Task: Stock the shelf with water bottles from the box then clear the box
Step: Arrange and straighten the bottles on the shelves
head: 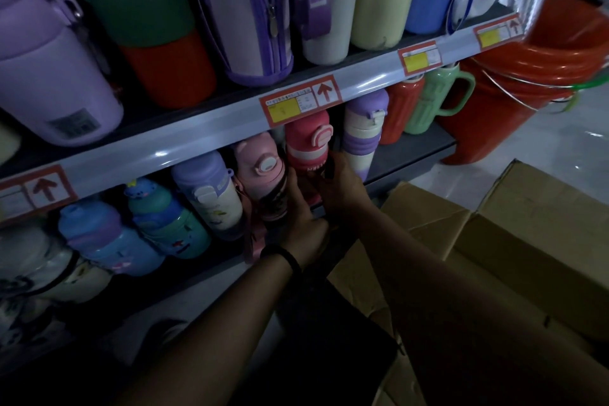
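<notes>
Nearest to us, our two forearms reach out toward the lower shelf [412,155], and the open cardboard box [514,241] sits on the floor just right of them, its flaps folded outward; we cannot see what it holds. A dark band [283,257] circles our left wrist. Our left hand [304,221] is at the front edge of that shelf with its fingers wrapped around the lower body of the pink bottle [263,175], which stands with its flip lid up and a pink strap hanging off the shelf edge. Our right hand [342,188] is just beside the left, fingers curled against the lower part of the red bottle [308,142], touching it; the light is too dim for us to tell how tightly they close. Both bottles stand on the lower shelf, side by side. To the right of the red bottle stands a purple-and-cream bottle [362,128], then a red flask [400,109] and a green jug [435,99] with a handle. Left of the pink bottle we see a lilac-capped bottle [211,194], a teal bottle [161,217] and a blue bottle [99,234]. Above the lower shelf runs a grey rail with red price tags [300,100], and over it the upper shelf holds larger flasks. Far right of the shelf are stacked red buckets [540,56].
</notes>
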A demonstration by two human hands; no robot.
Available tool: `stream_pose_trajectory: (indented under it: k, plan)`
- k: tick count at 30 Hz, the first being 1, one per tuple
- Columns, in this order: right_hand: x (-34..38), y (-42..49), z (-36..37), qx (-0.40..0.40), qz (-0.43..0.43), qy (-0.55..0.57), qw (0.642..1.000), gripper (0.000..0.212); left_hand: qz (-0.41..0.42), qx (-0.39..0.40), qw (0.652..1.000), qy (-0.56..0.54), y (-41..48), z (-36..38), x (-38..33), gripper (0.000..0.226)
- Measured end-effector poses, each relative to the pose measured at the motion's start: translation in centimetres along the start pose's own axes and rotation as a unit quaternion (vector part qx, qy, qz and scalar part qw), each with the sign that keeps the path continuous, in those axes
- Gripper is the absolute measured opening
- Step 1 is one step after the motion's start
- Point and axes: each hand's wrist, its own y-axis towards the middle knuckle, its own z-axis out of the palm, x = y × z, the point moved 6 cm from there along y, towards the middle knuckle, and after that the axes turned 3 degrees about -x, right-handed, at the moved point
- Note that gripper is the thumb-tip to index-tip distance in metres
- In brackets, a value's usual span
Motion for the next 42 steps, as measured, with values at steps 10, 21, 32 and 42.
stream_pose_trajectory:
  k: [10, 21, 32, 42]
  plan:
    - [-0.8, -0.4, 0.3, 0.016, 0.045, 0.013, 0.999, 0.074, -0.018, -0.021, 0.998, 0.052, -0.5, -0.1, 0.6, 0.099]
    - [-4.5, 0.5, -8.0, -0.252, 0.158, 0.118, 0.948, 0.035, -0.047, 0.059, 0.996, 0.039, 1.4, 5.2, -1.4, 0.081]
    - [-5.9, 3.8, -7.5, -0.105, 0.095, 0.231, 0.963, 0.071, 0.075, 0.031, 0.972, 0.221, 3.1, 7.2, -5.0, 0.093]
    - [-5.0, 4.2, -7.3, -0.077, 0.061, 0.197, 0.975, 0.062, 0.073, 0.016, 0.971, 0.229, 3.6, 6.8, -4.8, 0.107]
